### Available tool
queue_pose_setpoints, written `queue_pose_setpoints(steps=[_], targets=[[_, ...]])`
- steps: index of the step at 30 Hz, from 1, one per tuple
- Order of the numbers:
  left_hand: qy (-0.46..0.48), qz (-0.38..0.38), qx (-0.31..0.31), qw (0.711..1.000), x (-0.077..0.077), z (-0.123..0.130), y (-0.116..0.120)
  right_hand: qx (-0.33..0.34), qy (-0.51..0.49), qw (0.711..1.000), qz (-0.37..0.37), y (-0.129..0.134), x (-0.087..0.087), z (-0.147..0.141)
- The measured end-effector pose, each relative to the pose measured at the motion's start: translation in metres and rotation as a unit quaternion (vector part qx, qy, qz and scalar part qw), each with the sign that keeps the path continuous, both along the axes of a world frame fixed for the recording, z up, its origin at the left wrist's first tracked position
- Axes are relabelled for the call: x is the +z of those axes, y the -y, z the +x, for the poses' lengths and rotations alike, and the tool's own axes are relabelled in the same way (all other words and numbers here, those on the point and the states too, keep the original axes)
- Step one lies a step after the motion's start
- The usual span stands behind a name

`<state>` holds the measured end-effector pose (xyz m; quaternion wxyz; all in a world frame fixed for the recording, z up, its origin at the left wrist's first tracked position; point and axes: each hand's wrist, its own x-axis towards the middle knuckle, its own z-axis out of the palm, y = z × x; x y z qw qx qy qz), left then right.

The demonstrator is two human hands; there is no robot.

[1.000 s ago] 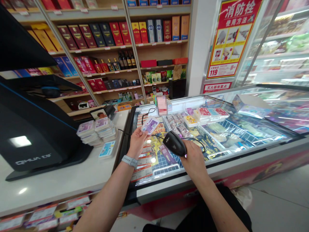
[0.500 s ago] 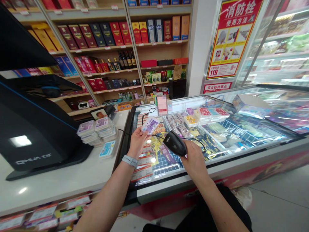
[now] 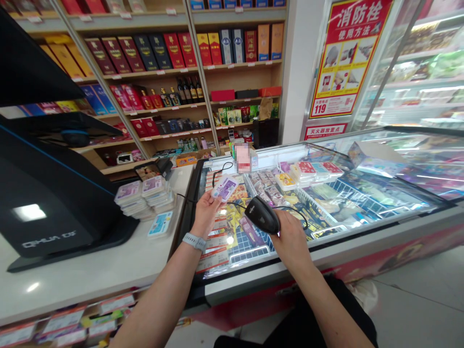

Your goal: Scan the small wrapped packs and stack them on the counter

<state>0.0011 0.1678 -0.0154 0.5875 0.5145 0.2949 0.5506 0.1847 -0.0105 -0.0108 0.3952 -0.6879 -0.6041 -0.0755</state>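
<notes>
My left hand [image 3: 207, 212], with a grey watch band on its wrist, pinches a small flat white-and-purple pack [image 3: 225, 187] by its near left end. The pack is held above the glass top of a chest freezer [image 3: 213, 256], printed side up. In my right hand [image 3: 292, 237] is a black corded barcode scanner [image 3: 261, 215], its head pointing left just below and right of the pack. The two do not touch. Similar purple-and-white packs [image 3: 126, 190] stand in stacks on the counter at the left, with a blue-and-white pack [image 3: 160, 224] lying in front of them.
A black register [image 3: 47, 193] stands on the white counter [image 3: 90, 261] at the left. More packs [image 3: 308, 171] sit in stacks on the freezer glass, near a carton [image 3: 375, 159]. The scanner's cord [image 3: 295, 210] loops over the glass. Shelves of boxes and bottles line the back wall.
</notes>
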Motion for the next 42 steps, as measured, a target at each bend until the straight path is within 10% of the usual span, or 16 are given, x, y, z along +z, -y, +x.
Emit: queue_pose_setpoints(steps=[42], targets=[[0.001,0.001,0.007,1.000,-0.0012,0.0011,0.0006,0.008,-0.013,1.000,0.017,0.0020,-0.0051,0.0010]])
